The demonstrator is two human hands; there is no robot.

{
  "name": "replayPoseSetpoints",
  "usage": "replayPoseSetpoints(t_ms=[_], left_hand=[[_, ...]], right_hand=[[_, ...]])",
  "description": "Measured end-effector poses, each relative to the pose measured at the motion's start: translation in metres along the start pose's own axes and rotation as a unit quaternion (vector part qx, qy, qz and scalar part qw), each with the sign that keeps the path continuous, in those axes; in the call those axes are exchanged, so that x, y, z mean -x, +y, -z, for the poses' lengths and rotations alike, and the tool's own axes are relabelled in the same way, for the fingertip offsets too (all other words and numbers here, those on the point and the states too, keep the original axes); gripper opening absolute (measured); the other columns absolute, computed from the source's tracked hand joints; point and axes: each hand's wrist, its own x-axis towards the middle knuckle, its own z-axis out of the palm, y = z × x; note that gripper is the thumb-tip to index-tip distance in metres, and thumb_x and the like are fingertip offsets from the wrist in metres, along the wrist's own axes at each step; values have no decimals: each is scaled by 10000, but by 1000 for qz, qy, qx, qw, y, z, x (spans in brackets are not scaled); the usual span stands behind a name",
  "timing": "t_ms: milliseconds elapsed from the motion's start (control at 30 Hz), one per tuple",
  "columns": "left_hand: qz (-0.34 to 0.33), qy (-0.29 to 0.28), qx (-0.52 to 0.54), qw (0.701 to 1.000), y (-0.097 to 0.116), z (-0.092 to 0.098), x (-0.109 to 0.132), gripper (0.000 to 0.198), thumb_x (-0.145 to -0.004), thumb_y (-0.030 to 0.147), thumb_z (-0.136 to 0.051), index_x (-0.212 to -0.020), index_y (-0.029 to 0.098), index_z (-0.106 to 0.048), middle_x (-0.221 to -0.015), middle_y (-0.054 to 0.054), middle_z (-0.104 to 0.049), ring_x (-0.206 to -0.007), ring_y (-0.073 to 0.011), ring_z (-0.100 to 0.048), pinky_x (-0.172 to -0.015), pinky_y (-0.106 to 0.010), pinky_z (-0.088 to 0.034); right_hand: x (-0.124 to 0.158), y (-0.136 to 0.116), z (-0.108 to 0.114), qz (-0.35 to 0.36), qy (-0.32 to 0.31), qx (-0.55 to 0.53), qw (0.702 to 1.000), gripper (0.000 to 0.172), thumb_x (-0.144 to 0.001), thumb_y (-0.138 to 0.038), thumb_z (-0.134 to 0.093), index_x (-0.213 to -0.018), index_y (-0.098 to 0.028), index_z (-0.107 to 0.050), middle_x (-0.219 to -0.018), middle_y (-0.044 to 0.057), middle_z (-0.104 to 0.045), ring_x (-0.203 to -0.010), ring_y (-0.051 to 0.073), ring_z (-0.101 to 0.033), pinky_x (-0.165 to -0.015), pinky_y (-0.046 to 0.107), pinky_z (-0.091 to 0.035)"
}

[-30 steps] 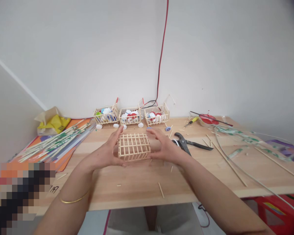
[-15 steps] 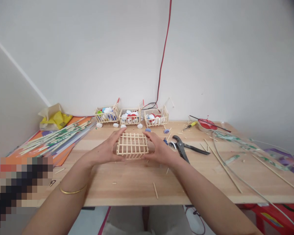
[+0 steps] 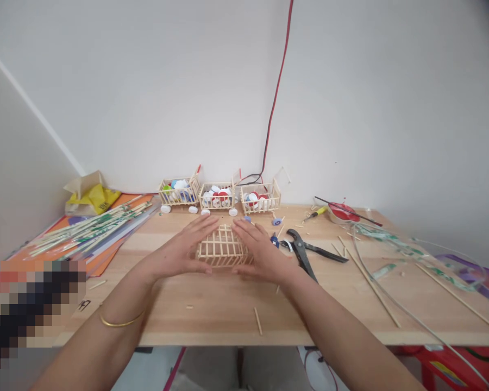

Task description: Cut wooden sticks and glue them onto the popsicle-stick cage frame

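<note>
A small basket made of thin wooden sticks (image 3: pixel 222 250) is at the middle of the table, its lattice side facing up. My left hand (image 3: pixel 187 247) is wrapped about its left end, fingers along the far edge and thumb at the near edge. On the opposite end, my right hand (image 3: pixel 258 247) grips it likewise, its fingers covering the far right corner. Behind my hands stand similar stick carts, the left (image 3: pixel 179 191), middle (image 3: pixel 217 196) and right (image 3: pixel 261 198), filled with coloured bottle caps. The left and middle ones have white cap wheels.
Black pliers (image 3: pixel 303 252) lie right of my hands, near a yellow-handled knife (image 3: pixel 315 213) and a red bowl (image 3: pixel 342 212). Bundled sticks (image 3: pixel 93 228) and a yellow packet (image 3: pixel 92 200) sit at left. Loose sticks (image 3: pixel 369 282) and a pale cable (image 3: pixel 407 309) cross the right side.
My right hand has shifted left and over more of the basket. Both hands' fingers have come closer together along its far edge.
</note>
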Motion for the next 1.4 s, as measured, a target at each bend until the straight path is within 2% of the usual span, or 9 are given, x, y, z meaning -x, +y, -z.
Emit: replayPoseSetpoints(t_ms=[333,433,533,600,667,733,800,1133,1400], left_hand=[[18,-15,-17,1000,1,-3,2,867,-689,612,-686,-1433,295,-374,-1516,-83,-356,-1441,-320,-169,-1146,-528,-216],[39,30,32,998,4,-3,1,933,-644,590,-736,-1437,263,-369,-1530,-113,-320,-1419,-320,-243,-1149,-504,-228],[78,136,109,982,4,-5,-1,884,-630,549,-768,-1389,237,-438,-1494,-120,-384,-1363,-307,-356,-1124,-452,-294],[125,252,175,944,0,-6,-2,647,-699,522,-723,-1247,214,-567,-1336,-107,-559,-1224,-273,-513,-1037,-394,-402],[189,380,226,877,-8,-7,-3,355,-783,488,-640,-967,186,-667,-999,-63,-692,-954,-209,-627,-885,-319,-476],[250,473,244,809,-17,-7,-4,324,-820,470,-586,-684,178,-613,-677,-2,-620,-691,-148,-588,-733,-262,-472],[275,510,250,776,-27,-7,-4,390,-841,472,-544,-578,185,-514,-552,33,-509,-559,-116,-498,-630,-241,-432],[301,482,251,784,-27,-14,-10,423,-777,476,-620,-516,177,-474,-498,47,-439,-530,-110,-400,-558,-232,-324],[308,488,301,759,-38,-17,-10,431,-765,525,-610,-543,180,-479,-488,47,-431,-488,-102,-382,-513,-230,-309]], right_hand=[[-2,-10,-2,22,-44,45,998,898,-764,-616,-625,-1479,-205,-271,-1540,117,-283,-1436,283,-205,-1157,551,-74],[-1,-9,-2,17,-29,39,999,989,-708,-624,-673,-1487,-199,-236,-1547,125,-261,-1439,279,-193,-1162,535,-85],[0,-7,-2,-7,-3,38,999,1007,-665,-579,-733,-1468,-181,-272,-1545,152,-247,-1436,285,-196,-1160,530,-104],[2,-6,-1,-20,11,34,999,997,-658,-544,-752,-1460,-183,-282,-1536,165,-258,-1433,288,-202,-1157,533,-112],[3,-5,-1,-27,14,27,999,972,-670,-517,-750,-1458,-195,-281,-1525,168,-280,-1429,290,-213,-1153,540,-117],[4,-4,-2,-33,10,21,999,951,-685,-497,-740,-1461,-202,-275,-1513,168,-303,-1424,290,-228,-1151,548,-114],[3,-3,-3,-38,6,16,999,950,-692,-481,-735,-1467,-203,-262,-1510,168,-309,-1421,289,-238,-1152,548,-107],[4,4,-5,-50,2,-2,999,972,-673,-472,-742,-1466,-215,-243,-1495,163,-331,-1425,287,-225,-1146,553,-96],[4,5,-6,-44,4,12,999,941,-689,-471,-728,-1459,-213,-254,-1492,175,-334,-1422,294,-235,-1139,565,-82]])
